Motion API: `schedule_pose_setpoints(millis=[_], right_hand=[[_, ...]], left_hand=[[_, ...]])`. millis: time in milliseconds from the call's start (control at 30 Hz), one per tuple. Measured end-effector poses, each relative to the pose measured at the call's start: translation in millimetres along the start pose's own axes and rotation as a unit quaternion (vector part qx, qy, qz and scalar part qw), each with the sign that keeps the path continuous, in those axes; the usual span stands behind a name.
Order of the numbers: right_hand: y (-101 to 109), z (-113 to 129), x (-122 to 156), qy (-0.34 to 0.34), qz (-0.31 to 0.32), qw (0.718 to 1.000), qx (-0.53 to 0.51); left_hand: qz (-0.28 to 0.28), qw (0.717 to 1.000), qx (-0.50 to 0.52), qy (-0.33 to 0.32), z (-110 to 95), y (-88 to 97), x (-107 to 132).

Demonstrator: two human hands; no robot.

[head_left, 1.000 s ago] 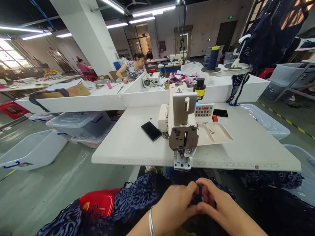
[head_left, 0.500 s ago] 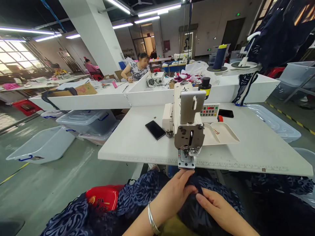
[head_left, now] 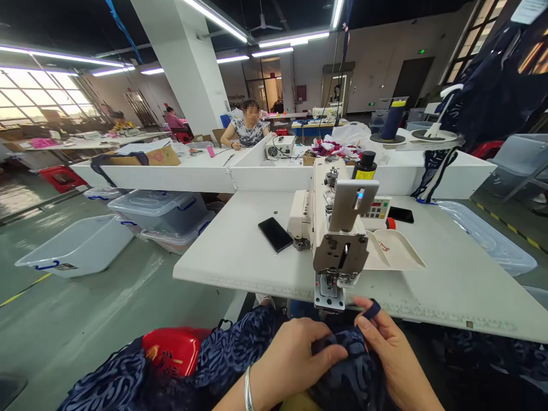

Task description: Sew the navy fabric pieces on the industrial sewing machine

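Just below the sewing machine (head_left: 341, 251), in front of the table edge, I hold a navy garment with a swirl pattern (head_left: 353, 377). My left hand (head_left: 295, 355), with a silver bangle at the wrist, is closed on the patterned cloth, thumb on top. A short navy strap (head_left: 372, 309) is pinched between the thumb and fingers of my right hand (head_left: 391, 347), right of the machine's metal work plate (head_left: 329, 299). Both hands are apart from the plate. More swirl-patterned fabric (head_left: 237, 345) lies to the left, partly over a red stool (head_left: 173, 351).
On the white sewing table (head_left: 240, 251) lie a black phone (head_left: 275, 234), a cream tray (head_left: 402, 251) and a second phone (head_left: 401, 214) by the control panel (head_left: 377, 209). Plastic bins (head_left: 77, 245) stand on the floor at left. A co-worker (head_left: 248, 128) sits beyond the partition.
Both hands and the garment have come away from under the machine head. My right hand has risen and moved right with the strap; the left has drawn back slightly. The view has shifted.
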State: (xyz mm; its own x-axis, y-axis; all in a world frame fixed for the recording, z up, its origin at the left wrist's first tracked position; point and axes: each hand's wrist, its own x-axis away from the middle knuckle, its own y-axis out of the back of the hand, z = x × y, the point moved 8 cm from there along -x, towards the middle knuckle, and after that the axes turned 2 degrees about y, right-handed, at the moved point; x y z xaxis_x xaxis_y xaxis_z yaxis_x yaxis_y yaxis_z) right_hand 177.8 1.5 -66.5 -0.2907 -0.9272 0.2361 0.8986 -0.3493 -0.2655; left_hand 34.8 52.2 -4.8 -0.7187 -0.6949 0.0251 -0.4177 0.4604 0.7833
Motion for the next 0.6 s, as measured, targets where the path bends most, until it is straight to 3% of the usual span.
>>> schedule_pose_setpoints(millis=[67, 167, 233, 300, 367, 433, 600], right_hand=[[-6.3, 13.5, -8.9, 0.038, -0.009, 0.999, 0.028], [-17.1, 26.6, -24.4, 0.089, -0.026, 0.989, 0.117], [-20.4, 30.3, -34.2, 0.119, -0.047, 0.975, 0.183], [-23.7, 31.4, -42.3, 0.145, -0.039, 0.966, 0.211], [-25.7, 32.4, -48.6, 0.161, -0.008, 0.967, 0.199], [-24.5, 35.6, -54.0, 0.165, 0.015, 0.967, 0.195], [-22.7, 50.3, -68.6, 0.155, 0.035, 0.947, 0.278]], left_hand=[[-0.090, 0.995, -0.037, -0.016, -1.5, 19.6, -1.1], [-0.239, 0.960, -0.137, -0.050, -6.9, 45.1, -0.1], [-0.288, 0.936, -0.184, -0.087, -12.6, 49.6, 0.4], [-0.275, 0.926, -0.205, -0.157, -20.4, 41.0, 0.3], [-0.219, 0.924, -0.222, -0.221, -25.2, 23.4, 1.5], [-0.190, 0.920, -0.249, -0.237, -24.3, 9.4, 4.4], [-0.270, 0.888, -0.322, -0.189, -22.7, 3.4, 12.6]])
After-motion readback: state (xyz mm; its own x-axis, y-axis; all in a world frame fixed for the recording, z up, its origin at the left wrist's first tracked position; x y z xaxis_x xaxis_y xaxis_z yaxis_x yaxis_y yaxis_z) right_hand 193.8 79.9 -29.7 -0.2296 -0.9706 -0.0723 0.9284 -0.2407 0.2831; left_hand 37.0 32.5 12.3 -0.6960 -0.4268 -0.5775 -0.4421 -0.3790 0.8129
